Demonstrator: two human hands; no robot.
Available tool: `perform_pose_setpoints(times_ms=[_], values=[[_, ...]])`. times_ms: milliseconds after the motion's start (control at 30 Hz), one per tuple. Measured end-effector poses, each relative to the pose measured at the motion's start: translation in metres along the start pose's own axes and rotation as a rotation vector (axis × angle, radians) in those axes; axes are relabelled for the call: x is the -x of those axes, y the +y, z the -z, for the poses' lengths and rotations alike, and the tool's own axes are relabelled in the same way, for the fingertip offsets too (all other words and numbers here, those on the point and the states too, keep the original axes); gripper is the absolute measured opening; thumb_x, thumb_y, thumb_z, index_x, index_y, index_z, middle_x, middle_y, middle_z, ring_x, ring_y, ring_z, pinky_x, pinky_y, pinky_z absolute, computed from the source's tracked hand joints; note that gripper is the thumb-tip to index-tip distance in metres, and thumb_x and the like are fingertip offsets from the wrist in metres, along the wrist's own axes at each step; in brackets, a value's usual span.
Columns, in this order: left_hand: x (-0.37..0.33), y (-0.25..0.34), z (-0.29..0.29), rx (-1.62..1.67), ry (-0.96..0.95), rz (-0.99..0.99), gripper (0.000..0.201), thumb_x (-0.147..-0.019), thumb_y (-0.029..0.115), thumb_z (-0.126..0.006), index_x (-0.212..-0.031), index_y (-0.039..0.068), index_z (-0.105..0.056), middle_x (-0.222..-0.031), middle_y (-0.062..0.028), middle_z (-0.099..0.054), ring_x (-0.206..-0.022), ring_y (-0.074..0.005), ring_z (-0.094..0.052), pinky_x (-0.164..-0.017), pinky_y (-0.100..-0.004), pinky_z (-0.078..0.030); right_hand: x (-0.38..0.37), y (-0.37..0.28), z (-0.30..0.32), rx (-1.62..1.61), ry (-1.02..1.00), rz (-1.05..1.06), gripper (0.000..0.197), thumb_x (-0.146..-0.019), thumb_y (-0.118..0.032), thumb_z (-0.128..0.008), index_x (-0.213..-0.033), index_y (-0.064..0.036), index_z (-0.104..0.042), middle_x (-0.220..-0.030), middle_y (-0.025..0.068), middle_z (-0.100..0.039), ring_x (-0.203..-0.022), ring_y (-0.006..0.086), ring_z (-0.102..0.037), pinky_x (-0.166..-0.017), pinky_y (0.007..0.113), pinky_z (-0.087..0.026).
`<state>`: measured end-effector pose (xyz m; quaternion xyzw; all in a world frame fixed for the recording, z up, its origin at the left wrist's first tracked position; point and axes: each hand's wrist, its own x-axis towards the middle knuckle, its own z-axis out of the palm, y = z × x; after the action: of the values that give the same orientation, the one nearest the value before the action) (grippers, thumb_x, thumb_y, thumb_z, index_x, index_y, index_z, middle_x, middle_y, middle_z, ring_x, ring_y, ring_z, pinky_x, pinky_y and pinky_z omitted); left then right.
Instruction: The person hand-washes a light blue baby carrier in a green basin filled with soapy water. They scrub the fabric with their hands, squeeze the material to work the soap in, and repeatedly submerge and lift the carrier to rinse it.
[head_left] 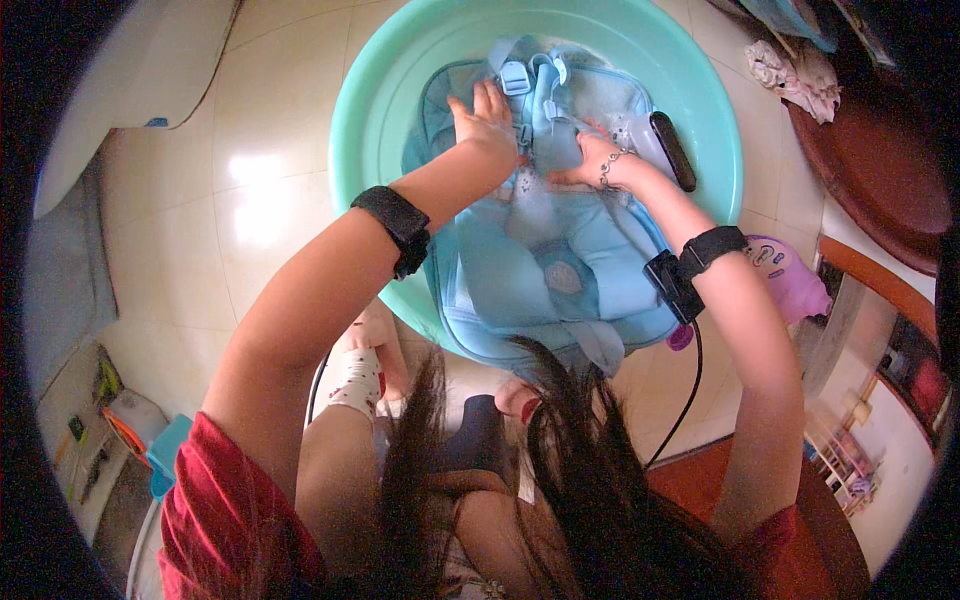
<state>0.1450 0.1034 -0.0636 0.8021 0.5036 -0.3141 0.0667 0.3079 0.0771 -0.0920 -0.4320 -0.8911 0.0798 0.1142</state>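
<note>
A light blue backpack (505,285) with straps and buckles lies in a round mint-green basin (360,150), partly under cloudy, sudsy water. My left hand (486,120) rests on the bag's upper left beside a pale blue buckle (515,78), its fingers stretched out and apart. To the right, my right hand (598,162) lies on the wet straps with thumb and fingers spread; part of its fingers is hard to make out. Near the basin's right wall is a scrub brush (672,150), or a similar pale tool with a dark edge, just beyond my right hand.
A purple plastic piece (790,275) lies on the tiled floor (270,250) right of the basin. At the upper right are a crumpled pale cloth (795,80) and a brown rounded piece of furniture (880,170). A black cable (690,390) hangs from my right wrist band.
</note>
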Motion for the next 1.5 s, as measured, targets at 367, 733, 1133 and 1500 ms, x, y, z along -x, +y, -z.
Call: perform_pose_setpoints(times_ms=[367, 733, 1133, 1500], values=[[0.022, -0.006, 0.015, -0.185, -0.069, -0.189, 0.119, -0.049, 0.055, -0.068, -0.129, 0.000, 0.001, -0.132, -0.0251, 0.007, -0.123, -0.0374, 0.004, -0.092, -0.0575, -0.007, -0.003, 0.001, 0.036, -0.078, -0.431, -0.241, 0.096, -0.056, -0.033, -0.071, -0.127, -0.0034, -0.014, -0.131, 0.0244, -0.008, -0.119, 0.0367, -0.019, -0.096, 0.038, -0.024], [-0.008, -0.005, -0.013, 0.229, -0.161, -0.234, 0.127, -0.041, 0.040, -0.077, -0.129, 0.018, 0.013, -0.128, -0.0266, 0.022, -0.122, -0.0404, 0.008, -0.095, -0.0544, 0.001, -0.015, -0.017, 0.002, 0.004, -1.137, -0.311, 0.118, -0.056, -0.061, -0.058, -0.125, -0.0084, 0.021, -0.128, 0.0261, 0.022, -0.117, 0.0476, 0.015, -0.097, 0.051, 0.000], [-0.032, 0.006, -0.025, 0.176, -0.278, -0.198, 0.107, -0.055, 0.037, -0.066, -0.130, 0.020, 0.008, -0.131, -0.0229, 0.018, -0.123, -0.0357, 0.012, -0.092, -0.0566, 0.005, -0.028, -0.019, -0.011, 0.038, -1.080, -0.520, 0.113, -0.062, -0.050, -0.058, -0.121, -0.0022, 0.026, -0.131, 0.0287, 0.003, -0.121, 0.0424, 0.002, -0.098, 0.047, 0.000], [-0.037, 0.002, -0.019, 0.190, -0.248, -0.219, 0.096, -0.058, 0.042, -0.062, -0.131, 0.019, -0.005, -0.134, -0.0191, 0.005, -0.123, -0.0350, 0.012, -0.092, -0.0588, 0.004, -0.035, -0.009, -0.013, -0.024, -1.217, -0.112, 0.038, -0.075, -0.027, -0.041, -0.103, -0.0033, -0.050, -0.105, 0.0141, -0.053, -0.095, 0.0297, -0.051, -0.094, 0.046, -0.017]])
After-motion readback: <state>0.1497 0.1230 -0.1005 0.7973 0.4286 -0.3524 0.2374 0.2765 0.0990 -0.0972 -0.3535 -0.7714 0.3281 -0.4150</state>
